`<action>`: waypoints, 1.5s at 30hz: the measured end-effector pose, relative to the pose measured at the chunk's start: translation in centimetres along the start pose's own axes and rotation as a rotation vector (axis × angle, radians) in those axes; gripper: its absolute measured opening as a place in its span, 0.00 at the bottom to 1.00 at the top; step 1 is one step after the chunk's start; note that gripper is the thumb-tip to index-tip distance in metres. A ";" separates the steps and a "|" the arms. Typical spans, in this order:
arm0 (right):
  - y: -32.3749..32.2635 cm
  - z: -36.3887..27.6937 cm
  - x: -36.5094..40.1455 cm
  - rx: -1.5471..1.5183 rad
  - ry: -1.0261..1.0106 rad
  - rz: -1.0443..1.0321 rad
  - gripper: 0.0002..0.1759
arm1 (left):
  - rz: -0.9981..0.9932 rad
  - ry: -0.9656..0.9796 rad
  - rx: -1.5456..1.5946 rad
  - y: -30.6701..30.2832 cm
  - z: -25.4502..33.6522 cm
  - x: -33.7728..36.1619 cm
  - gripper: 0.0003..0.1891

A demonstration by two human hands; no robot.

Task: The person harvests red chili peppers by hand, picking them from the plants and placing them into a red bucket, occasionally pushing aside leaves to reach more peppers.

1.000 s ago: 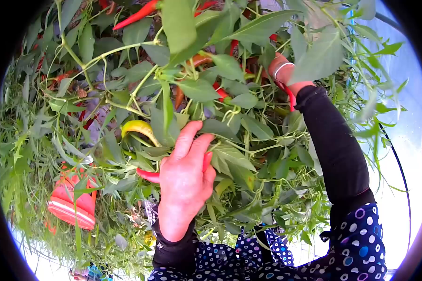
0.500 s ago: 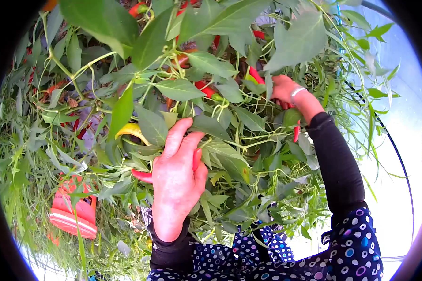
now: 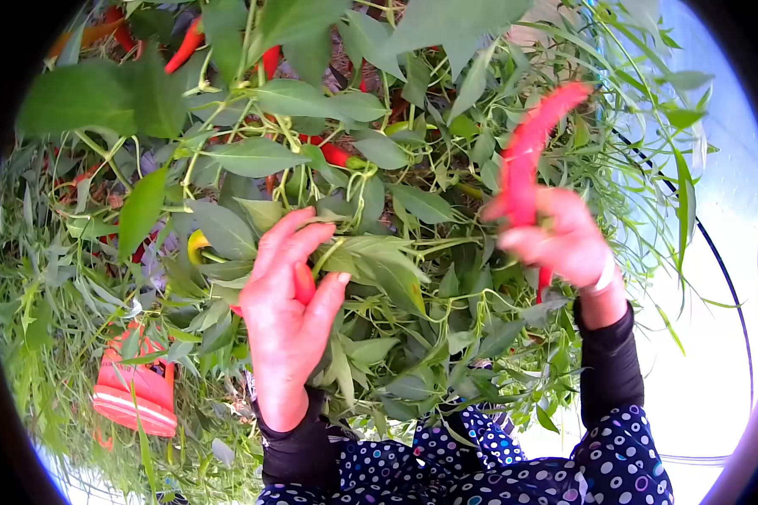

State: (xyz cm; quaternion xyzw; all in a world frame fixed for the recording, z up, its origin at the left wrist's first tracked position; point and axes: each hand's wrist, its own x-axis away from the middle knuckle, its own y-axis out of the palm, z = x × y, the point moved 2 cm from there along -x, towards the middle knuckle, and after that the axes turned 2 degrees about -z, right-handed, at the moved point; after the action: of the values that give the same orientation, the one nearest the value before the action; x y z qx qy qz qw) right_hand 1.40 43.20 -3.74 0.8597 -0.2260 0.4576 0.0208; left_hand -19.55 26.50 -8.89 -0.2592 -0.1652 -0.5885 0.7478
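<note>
A long curved red pepper (image 3: 526, 151) stands up out of my right hand (image 3: 560, 236), whose fingers are closed round its lower end; another bit of red shows just below that hand. My left hand (image 3: 288, 311) is at the leaves in the middle, fingers curved round a red pepper (image 3: 303, 283) that is mostly hidden by the palm. More red peppers hang among the leaves, one at the centre (image 3: 335, 155) and one at the upper left (image 3: 185, 45). A yellow pepper (image 3: 197, 246) shows left of my left hand.
A red bucket (image 3: 135, 387) lies tilted in the grass at the lower left. Dense leafy stems (image 3: 379, 337) surround both hands. A dark hose or line (image 3: 716, 261) curves down the right side beside pale sheeting.
My right hand has come out of the foliage, back toward me, and a long red pepper now shows in it. My left hand has shifted slightly left, and red shows inside its fingers.
</note>
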 end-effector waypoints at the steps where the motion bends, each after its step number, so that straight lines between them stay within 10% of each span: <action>1: 1.9 0.3 -1.4 0.197 -0.243 -0.066 0.13 | 0.013 0.089 0.034 -0.1 -0.8 0.0 0.22; 7: 12.8 -2.0 -3.8 0.577 -0.392 -0.319 0.09 | 0.023 0.198 0.068 -0.3 -0.9 -0.3 0.11; 10: 8.3 -2.1 -4.6 0.245 -0.454 -0.287 0.17 | 0.121 -0.173 0.529 -0.4 -1.2 0.3 0.06; 12: 4.7 -1.0 -5.6 -0.336 0.054 -0.048 0.18 | 0.132 -0.176 0.557 -0.6 -1.5 0.3 0.06; 16: -0.5 4.9 -12.5 -0.711 0.299 0.313 0.14 | 0.116 -0.195 0.582 -0.6 -1.8 0.3 0.07; 19: -3.9 7.1 -18.1 -0.884 0.295 0.670 0.09 | 0.093 -0.190 0.561 -0.7 -2.0 0.2 0.08; 22: -3.4 5.3 -18.5 -0.907 0.236 0.537 0.10 | 0.080 -0.208 0.551 -0.7 -2.1 0.2 0.08; 29: -4.0 5.8 -18.0 -0.757 -0.002 0.488 0.12 | 0.059 -0.211 0.574 -0.9 -2.1 0.0 0.08; 37: -6.9 3.9 -7.1 0.349 -0.068 0.558 0.10 | 0.065 -0.238 0.604 -0.7 -2.2 0.0 0.09; 45: -12.8 4.0 0.5 0.159 -0.176 0.777 0.13 | 0.092 -0.280 0.609 -0.6 -2.2 0.3 0.10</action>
State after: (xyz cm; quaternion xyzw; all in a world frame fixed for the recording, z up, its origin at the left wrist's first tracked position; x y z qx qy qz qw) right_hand 9.94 53.49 -3.48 0.7451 -0.4990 0.3721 -0.2395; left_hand -20.19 24.87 -10.41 -0.1093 -0.4227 -0.4364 0.7867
